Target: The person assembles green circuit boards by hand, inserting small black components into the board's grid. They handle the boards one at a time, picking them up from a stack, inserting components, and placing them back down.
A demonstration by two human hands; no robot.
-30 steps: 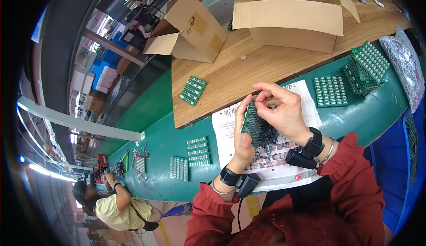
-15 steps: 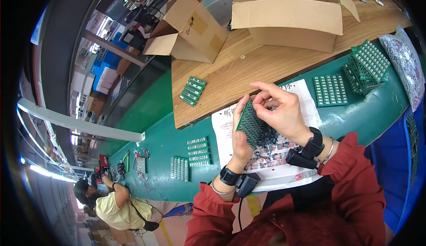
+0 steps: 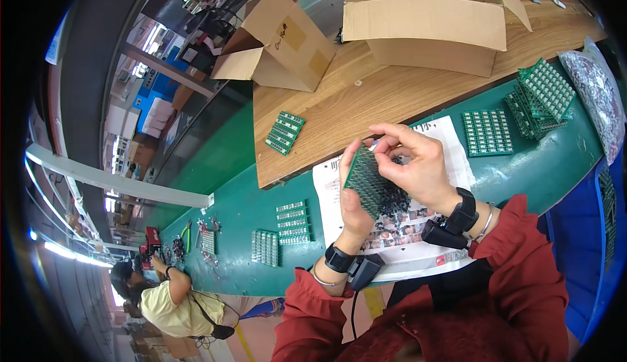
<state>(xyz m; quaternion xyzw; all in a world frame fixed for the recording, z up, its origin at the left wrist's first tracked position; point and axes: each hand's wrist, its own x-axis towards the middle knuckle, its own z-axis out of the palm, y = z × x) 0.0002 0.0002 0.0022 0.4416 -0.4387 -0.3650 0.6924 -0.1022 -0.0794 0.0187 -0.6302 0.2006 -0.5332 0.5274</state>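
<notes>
In my left hand (image 3: 353,208) a green circuit board panel (image 3: 366,182) is gripped by its edges, tilted steeply, with rows of small parts on its face. My right hand (image 3: 418,166) is at the panel's upper right side, thumb and forefinger pinched together; what they hold is too small to make out. Beneath both hands a pile of small dark components (image 3: 394,200) lies on a printed paper sheet (image 3: 450,141). To the right of the paper sits another panel (image 3: 487,132), beside a stack of panels (image 3: 545,94).
Two cardboard boxes (image 3: 424,25) (image 3: 287,45) stand on a raised wooden board (image 3: 353,110), with one panel (image 3: 285,132) near its left edge. More panels (image 3: 292,223) lie left of the paper. A plastic bag (image 3: 593,94) is at far right. Another person (image 3: 179,306) works at left.
The panel in my left hand has tipped slightly so its face shows more. My right hand stays pinched beside it, hardly moved.
</notes>
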